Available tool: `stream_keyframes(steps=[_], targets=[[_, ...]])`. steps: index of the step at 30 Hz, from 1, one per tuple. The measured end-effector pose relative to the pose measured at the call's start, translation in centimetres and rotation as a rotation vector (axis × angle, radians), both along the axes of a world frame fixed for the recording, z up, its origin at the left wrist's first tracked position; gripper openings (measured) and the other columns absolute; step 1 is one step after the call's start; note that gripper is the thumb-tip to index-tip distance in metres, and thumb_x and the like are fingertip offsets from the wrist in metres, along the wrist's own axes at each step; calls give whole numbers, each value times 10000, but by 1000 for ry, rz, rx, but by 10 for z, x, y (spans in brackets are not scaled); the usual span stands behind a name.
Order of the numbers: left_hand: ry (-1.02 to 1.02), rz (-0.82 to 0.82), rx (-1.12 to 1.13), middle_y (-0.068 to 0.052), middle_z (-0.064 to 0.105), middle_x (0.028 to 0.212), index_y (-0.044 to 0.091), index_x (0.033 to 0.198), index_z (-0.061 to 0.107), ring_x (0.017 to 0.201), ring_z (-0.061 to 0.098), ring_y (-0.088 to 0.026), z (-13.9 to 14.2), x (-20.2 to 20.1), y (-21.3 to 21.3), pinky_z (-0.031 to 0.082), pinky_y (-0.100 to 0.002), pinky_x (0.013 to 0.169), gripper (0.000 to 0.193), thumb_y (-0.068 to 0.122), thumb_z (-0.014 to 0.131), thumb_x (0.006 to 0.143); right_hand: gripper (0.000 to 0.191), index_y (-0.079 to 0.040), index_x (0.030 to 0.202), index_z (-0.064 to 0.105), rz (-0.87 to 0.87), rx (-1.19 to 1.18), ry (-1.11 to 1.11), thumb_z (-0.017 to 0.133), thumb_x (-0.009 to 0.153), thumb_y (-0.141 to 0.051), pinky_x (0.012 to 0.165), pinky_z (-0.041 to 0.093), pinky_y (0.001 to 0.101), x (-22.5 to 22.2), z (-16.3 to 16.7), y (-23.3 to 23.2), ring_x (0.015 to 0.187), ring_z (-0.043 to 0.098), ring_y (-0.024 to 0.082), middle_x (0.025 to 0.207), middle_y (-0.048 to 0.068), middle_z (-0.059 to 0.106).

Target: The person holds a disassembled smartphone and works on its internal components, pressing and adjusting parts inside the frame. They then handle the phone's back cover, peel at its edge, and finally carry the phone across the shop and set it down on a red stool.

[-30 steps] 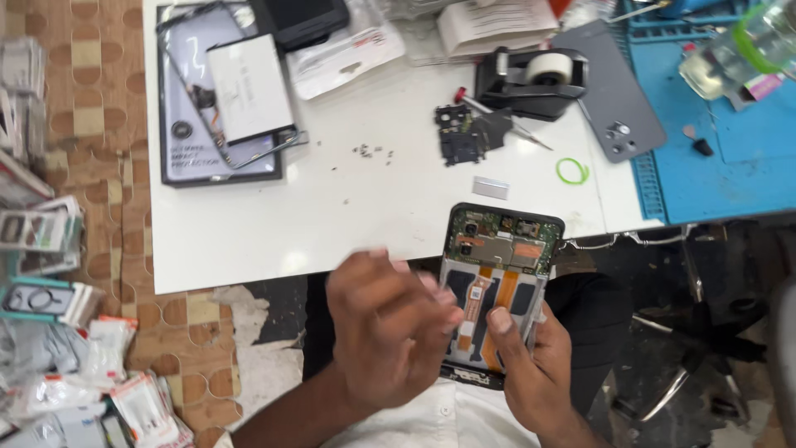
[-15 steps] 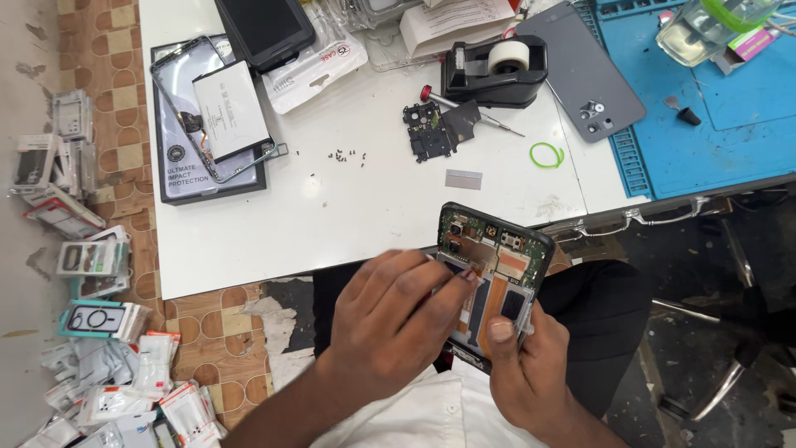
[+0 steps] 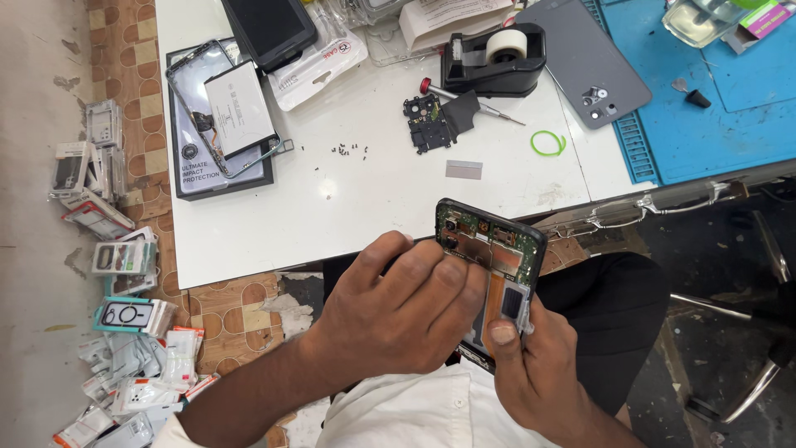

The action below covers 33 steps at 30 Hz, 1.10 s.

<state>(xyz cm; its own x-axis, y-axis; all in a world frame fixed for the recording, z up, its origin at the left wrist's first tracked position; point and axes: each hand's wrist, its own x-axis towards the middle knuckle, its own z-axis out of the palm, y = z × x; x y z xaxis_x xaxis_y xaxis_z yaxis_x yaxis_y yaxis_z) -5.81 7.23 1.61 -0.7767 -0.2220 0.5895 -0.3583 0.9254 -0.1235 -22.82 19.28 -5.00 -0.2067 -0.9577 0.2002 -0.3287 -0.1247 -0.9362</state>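
Head view: opened smartphone (image 3: pixel 497 257), back cover off and green circuit board bared, held over the lap just near of the white table (image 3: pixel 365 207). Right hand (image 3: pixel 531 373) cupped under its lower end, thumb pressed on the edge. Left hand (image 3: pixel 398 303) curled over the left side, fingertips pinched on something hidden inside. Already off, judging by the table: grey back cover (image 3: pixel 580 58), black inner shield (image 3: pixel 435 120), tiny screws (image 3: pixel 348 151). Board not yet removed. Far off: tape dispenser (image 3: pixel 493 58), red-capped screwdriver (image 3: pixel 473 99).
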Motion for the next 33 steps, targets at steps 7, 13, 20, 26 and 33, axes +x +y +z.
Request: stream_keyframes(steps=[7, 13, 20, 26, 33], targets=[[-1, -3, -66, 19, 581, 1007, 123, 1111, 673, 1001, 552, -153, -1, -1, 0, 446, -356, 930, 130, 224, 592, 1104, 420, 91, 1202, 601, -12, -81, 112, 434, 1107, -282, 462, 406, 240, 2, 8, 4, 537, 522, 27, 647, -20, 534], [-13, 33, -90, 35, 551, 986, 134, 1105, 655, 1020, 554, -145, -14, -3, 5, 433, -349, 917, 75, 187, 602, 1110, 356, 73, 1153, 647, -131, -7, 47, 445, 1080, -210, 397, 354, 239, 8, 2, 7, 457, 499, 20, 566, -26, 541], [-1, -57, -91, 26, 552, 987, 143, 1102, 646, 1029, 555, -149, -13, -6, 17, 421, -350, 913, 71, 203, 610, 1118, 357, 62, 1059, 638, -412, -31, 53, 510, 1122, -265, 515, 422, 251, 9, -1, 1, 624, 545, 29, 721, 25, 645], [132, -81, 150, -7, 630, 1035, 88, 1210, 707, 1005, 602, -166, -13, -3, 25, 463, -358, 899, 208, 243, 665, 1079, 388, 65, 1080, 646, -407, 31, -134, 498, 1119, -291, 488, 318, 239, -11, -2, 2, 590, 450, 5, 674, 4, 617], [232, -12, 210, -27, 664, 1083, 56, 1252, 718, 987, 661, -179, -10, -14, 16, 506, -354, 858, 238, 205, 708, 1067, 394, 69, 1138, 660, -317, 48, -185, 474, 1100, -277, 442, 266, 227, -4, -4, 6, 506, 397, -21, 582, -20, 558]])
